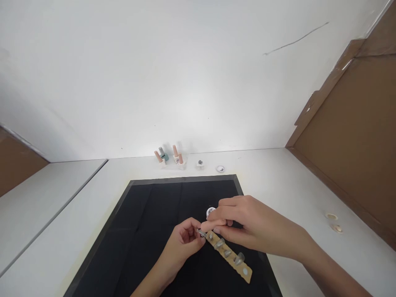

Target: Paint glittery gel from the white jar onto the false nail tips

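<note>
My left hand is closed, thumb and fingertips pinching a small shiny piece that looks like a clear nail tip. It meets the upper end of a tan strip, which carries several clear nail tips and a pale round dot at its lower end. My right hand is closed around a pink, rounded, finger-like piece, whose end points at my left fingertips. Just behind the right fingers is a small white round dish, partly covered by them.
A black mat lies under both hands on the white table. Along the wall stand several nail polish bottles, a small clear jar and a round dish. Two small rings lie right, near a cardboard panel.
</note>
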Action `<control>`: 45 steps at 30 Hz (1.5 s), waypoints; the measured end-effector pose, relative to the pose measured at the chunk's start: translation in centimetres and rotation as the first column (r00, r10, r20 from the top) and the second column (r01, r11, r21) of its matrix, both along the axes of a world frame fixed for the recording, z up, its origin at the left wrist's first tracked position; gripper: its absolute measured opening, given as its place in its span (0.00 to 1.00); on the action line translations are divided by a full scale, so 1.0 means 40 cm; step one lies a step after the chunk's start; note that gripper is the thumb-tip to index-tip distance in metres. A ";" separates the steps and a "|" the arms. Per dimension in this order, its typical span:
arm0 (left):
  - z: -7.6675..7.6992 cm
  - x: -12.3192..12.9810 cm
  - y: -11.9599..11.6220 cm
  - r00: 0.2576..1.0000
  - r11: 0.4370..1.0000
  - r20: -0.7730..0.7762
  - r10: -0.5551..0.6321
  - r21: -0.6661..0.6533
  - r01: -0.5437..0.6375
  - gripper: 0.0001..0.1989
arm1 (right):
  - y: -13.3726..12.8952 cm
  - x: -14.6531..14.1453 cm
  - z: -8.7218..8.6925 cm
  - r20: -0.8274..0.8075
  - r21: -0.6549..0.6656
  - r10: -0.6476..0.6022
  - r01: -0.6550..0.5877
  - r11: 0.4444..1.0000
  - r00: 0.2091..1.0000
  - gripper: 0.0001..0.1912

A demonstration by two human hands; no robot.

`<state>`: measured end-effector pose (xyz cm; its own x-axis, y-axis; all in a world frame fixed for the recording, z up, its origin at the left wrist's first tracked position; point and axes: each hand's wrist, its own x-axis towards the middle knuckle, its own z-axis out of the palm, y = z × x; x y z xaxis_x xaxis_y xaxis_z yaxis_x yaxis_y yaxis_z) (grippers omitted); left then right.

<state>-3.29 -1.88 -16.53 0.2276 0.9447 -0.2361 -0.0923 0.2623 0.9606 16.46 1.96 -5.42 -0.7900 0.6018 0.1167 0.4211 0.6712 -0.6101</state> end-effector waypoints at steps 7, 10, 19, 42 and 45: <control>0.009 0.004 0.001 1.000 1.000 -0.014 0.009 -0.002 -0.009 0.12 | 0.001 0.005 -0.003 0.035 -0.035 0.022 -0.021 0.999 0.999 0.12; 0.008 0.003 0.001 1.000 1.000 -0.020 0.019 -0.007 -0.019 0.11 | 0.001 0.005 -0.002 0.033 -0.044 0.031 -0.030 0.999 0.999 0.12; 0.002 0.003 -0.002 0.999 0.999 -0.019 0.044 -0.006 -0.044 0.08 | 0.000 0.011 0.009 0.070 -0.005 -0.004 0.004 1.000 0.998 0.12; 0.008 0.001 -0.005 0.997 0.996 0.037 0.070 -0.048 -0.068 0.07 | 0.005 0.022 -0.001 0.103 -0.010 -0.060 0.062 0.998 0.993 0.11; 0.008 -0.001 -0.005 0.997 0.997 0.037 0.067 -0.053 -0.065 0.08 | 0.006 0.025 -0.004 0.113 -0.016 -0.086 0.088 0.996 0.990 0.11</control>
